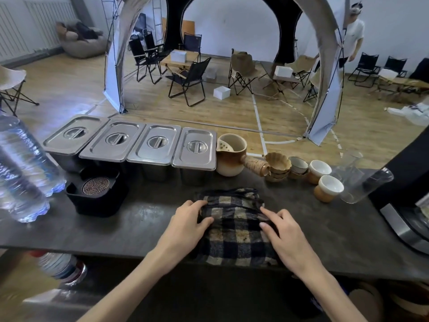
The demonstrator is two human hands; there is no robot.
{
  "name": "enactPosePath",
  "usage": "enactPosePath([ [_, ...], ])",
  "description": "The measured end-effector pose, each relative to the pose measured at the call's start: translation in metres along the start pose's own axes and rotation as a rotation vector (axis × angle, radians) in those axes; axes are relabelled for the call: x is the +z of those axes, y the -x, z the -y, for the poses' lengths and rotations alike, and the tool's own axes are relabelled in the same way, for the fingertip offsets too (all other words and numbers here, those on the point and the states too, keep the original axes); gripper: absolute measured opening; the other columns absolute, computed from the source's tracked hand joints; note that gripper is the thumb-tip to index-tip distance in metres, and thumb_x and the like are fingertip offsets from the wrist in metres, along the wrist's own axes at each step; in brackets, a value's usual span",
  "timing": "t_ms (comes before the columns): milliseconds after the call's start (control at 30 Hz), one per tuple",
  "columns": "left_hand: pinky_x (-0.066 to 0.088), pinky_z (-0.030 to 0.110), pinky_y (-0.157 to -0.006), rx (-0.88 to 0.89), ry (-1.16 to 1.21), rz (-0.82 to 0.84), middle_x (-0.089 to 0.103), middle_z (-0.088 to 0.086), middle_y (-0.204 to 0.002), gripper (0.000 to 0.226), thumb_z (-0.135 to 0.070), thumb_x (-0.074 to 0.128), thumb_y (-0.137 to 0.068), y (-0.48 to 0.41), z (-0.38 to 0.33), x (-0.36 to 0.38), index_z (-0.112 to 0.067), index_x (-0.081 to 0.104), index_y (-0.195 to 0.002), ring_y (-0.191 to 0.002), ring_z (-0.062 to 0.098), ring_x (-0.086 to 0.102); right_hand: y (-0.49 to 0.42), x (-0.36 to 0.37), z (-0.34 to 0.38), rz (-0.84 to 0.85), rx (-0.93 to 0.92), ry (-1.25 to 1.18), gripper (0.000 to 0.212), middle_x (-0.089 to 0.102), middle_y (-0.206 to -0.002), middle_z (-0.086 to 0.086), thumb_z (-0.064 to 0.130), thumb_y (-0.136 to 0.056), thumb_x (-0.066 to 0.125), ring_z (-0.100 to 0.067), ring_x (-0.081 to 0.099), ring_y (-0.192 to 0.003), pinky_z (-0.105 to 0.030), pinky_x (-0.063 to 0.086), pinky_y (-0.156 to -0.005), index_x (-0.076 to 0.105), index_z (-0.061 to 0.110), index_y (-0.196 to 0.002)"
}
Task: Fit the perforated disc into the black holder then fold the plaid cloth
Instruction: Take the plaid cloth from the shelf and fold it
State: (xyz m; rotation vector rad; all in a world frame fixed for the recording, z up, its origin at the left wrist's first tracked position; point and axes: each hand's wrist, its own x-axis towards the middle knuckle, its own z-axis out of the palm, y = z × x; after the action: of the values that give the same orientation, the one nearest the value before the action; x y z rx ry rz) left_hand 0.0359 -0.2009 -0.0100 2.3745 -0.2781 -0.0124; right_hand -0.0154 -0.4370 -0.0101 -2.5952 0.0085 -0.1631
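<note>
Countertop (139, 228): plaid cloth (234, 231) under fingers (204, 220).

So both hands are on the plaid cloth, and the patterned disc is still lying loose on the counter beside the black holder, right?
Not quite. The head view shows the perforated disc already seated in the black holder, not loose on the counter. The rest holds: the left hand and right hand both rest on the plaid cloth.

I found no text, brand or number that I could read anywhere in the view. The water bottle (25, 163) at the left of the tabletop (144, 224) showed only blur, and its label gave me no letters.
</note>
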Motion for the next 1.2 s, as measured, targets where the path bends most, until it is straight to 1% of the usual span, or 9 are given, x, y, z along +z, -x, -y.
enactPosePath([
  [133,0.05,0.027,-0.083,0.063,-0.02,0.005,0.049,-0.006,-0.104,0.047,-0.024,0.061,-0.092,-0.003,0.001,-0.003,-0.018,0.049,-0.138,-0.1,0.018,0.058,-0.002,0.009,0.018,-0.034,0.021,-0.014,0.046,0.046,-0.106,0.011,0.023,-0.097,0.05,-0.004,0.054,-0.103,-0.012,0.038,-0.086,0.045,0.013,-0.141],
  [233,0.048,0.026,-0.082,0.071,-0.027,0.001,0.051,-0.005,-0.104,0.045,-0.021,0.061,-0.092,-0.006,0.011,-0.017,-0.018,0.052,-0.136,-0.098,0.016,0.056,-0.002,0.018,0.033,-0.014,0.008,-0.029,0.046,0.048,-0.113,0.009,0.023,-0.097,0.048,-0.01,0.057,-0.109,-0.017,0.044,-0.092,0.044,0.012,-0.141],
  [367,0.045,0.026,-0.078,0.045,-0.094,0.003,0.053,-0.004,-0.097,0.042,-0.018,0.066,-0.088,-0.001,0.039,-0.043,-0.016,0.059,-0.13,-0.092,0.017,0.057,-0.003,0.037,0.063,0.003,-0.047,-0.018,0.045,0.046,-0.114,0.006,0.023,-0.099,0.044,-0.013,0.06,-0.103,-0.027,0.051,-0.091,0.041,0.011,-0.142],
  [433,0.048,0.031,-0.077,0.029,-0.139,-0.004,0.054,-0.004,-0.093,0.041,-0.016,0.068,-0.086,0.003,0.052,-0.057,-0.014,0.062,-0.127,-0.088,0.019,0.058,-0.005,0.048,0.081,-0.009,-0.07,-0.009,0.044,0.046,-0.113,0.005,0.021,-0.099,0.042,-0.014,0.061,-0.098,-0.028,0.053,-0.087,0.039,0.011,-0.143],
  [633,0.041,0.029,-0.073,-0.02,-0.195,-0.029,0.055,0.001,-0.088,0.042,-0.01,0.072,-0.083,0.016,0.079,-0.085,-0.007,0.064,-0.124,-0.082,0.019,0.055,-0.008,0.075,0.118,-0.017,-0.13,0.075,0.047,0.048,-0.12,-0.005,0.007,-0.096,0.046,-0.017,0.062,-0.096,-0.027,0.055,-0.083,0.039,0.009,-0.142],
  [800,0.05,0.035,-0.08,-0.016,-0.22,-0.044,0.056,0.0,-0.095,0.04,-0.014,0.068,-0.087,0.021,0.074,-0.075,-0.008,0.062,-0.125,-0.092,0.026,0.062,-0.007,0.073,0.114,-0.005,-0.123,0.11,0.049,0.043,-0.11,-0.002,0.002,-0.094,0.045,-0.016,0.058,-0.087,-0.027,0.054,-0.077,0.038,0.01,-0.142],
  [1033,0.046,0.031,-0.08,0.002,-0.196,-0.054,0.053,0.0,-0.1,0.039,-0.019,0.06,-0.092,0.02,0.057,-0.057,-0.011,0.058,-0.13,-0.098,0.025,0.06,-0.002,0.064,0.094,-0.008,-0.101,0.136,0.046,0.037,-0.101,0.003,0.004,-0.095,0.046,-0.011,0.053,-0.077,-0.022,0.045,-0.065,0.039,0.013,-0.139],
  [1133,0.039,0.023,-0.077,0.025,-0.172,-0.052,0.048,-0.004,-0.1,0.038,-0.021,0.057,-0.094,0.018,0.043,-0.041,-0.012,0.056,-0.131,-0.099,0.024,0.059,0.003,0.054,0.079,-0.017,-0.057,0.138,0.046,0.036,-0.1,0.005,0.009,-0.097,0.044,-0.009,0.054,-0.079,-0.022,0.047,-0.068,0.037,0.013,-0.142],
  [1200,0.041,0.023,-0.079,0.048,-0.131,-0.048,0.047,-0.004,-0.101,0.038,-0.02,0.056,-0.095,0.016,0.032,-0.027,-0.012,0.056,-0.131,-0.099,0.022,0.059,0.007,0.044,0.066,-0.022,-0.024,0.147,0.046,0.036,-0.101,0.006,0.011,-0.098,0.044,-0.008,0.055,-0.082,-0.025,0.052,-0.072,0.037,0.014,-0.143],
])
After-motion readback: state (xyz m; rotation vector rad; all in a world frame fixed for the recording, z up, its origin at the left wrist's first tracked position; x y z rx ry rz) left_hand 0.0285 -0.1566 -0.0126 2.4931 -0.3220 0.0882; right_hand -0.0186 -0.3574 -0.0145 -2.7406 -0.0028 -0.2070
